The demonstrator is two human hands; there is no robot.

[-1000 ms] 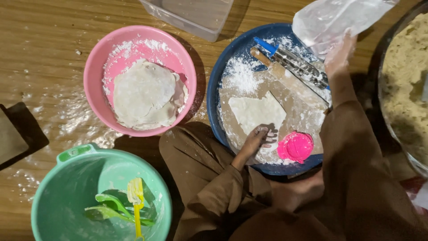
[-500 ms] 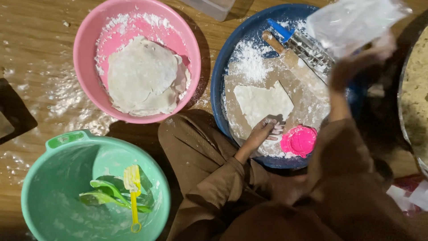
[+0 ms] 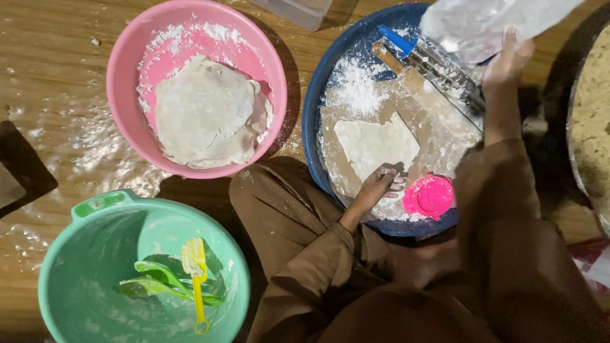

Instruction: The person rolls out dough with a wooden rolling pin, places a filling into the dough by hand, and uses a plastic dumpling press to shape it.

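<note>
My left hand [image 3: 379,186] rests fingers-down on the near edge of a flat, cut sheet of dough [image 3: 375,145] lying on a floured board inside a blue basin [image 3: 316,114]. My right hand [image 3: 506,63] is raised over the basin's far right side and grips a clear plastic bag [image 3: 489,22]. A rolling pin with a blue handle [image 3: 406,58] and a metal tool lie across the basin's back. A small pink round cutter [image 3: 430,196] sits just right of my left hand.
A pink bowl [image 3: 130,63] holds a stack of rolled dough rounds [image 3: 203,111]. A green bucket [image 3: 95,254] at lower left contains green and yellow plastic utensils [image 3: 194,273]. Flour dusts the wooden floor [image 3: 57,89]. A large pan of crumbly filling [image 3: 594,114] stands at right.
My right hand with the plastic bag has shifted slightly over the basin's right rim. My left hand stays on the dough sheet. The view has drifted a little.
</note>
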